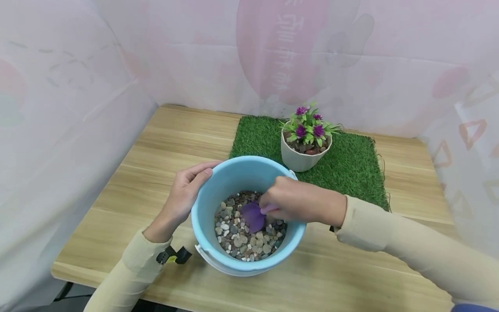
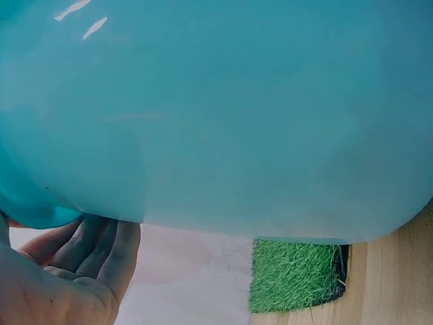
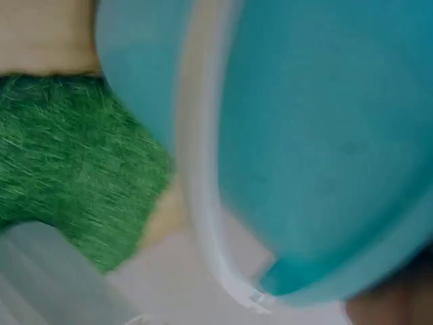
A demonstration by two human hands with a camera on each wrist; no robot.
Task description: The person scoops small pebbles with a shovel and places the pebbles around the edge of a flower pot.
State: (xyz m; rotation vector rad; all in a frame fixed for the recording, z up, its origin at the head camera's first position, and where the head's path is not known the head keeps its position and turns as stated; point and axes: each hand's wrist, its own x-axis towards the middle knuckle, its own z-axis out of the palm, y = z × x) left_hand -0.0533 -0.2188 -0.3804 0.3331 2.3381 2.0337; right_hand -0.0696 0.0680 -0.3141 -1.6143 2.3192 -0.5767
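Note:
A light blue bucket point(image 1: 249, 162) stands on the table with a layer of mixed pebbles point(image 1: 238, 236) inside. My left hand point(image 1: 186, 190) holds the bucket's rim at its left side, thumb on top; in the left wrist view the fingers point(image 2: 122, 254) lie against the outer wall. My right hand point(image 1: 290, 199) reaches over the right rim and grips the handle of a purple toy shovel point(image 1: 253, 216), whose blade rests on the pebbles. In the right wrist view the bucket's wall point(image 3: 325, 135) and white handle point(image 3: 203, 156) fill most of the picture, and little of the hand shows.
Behind the bucket lies a green artificial grass mat point(image 1: 351, 169). On it stands a white pot point(image 1: 298, 160) with purple flowers point(image 1: 318, 131) and stones. The wooden table point(image 1: 140, 173) is bordered by printed cloth walls point(image 1: 187, 65) at the back and sides.

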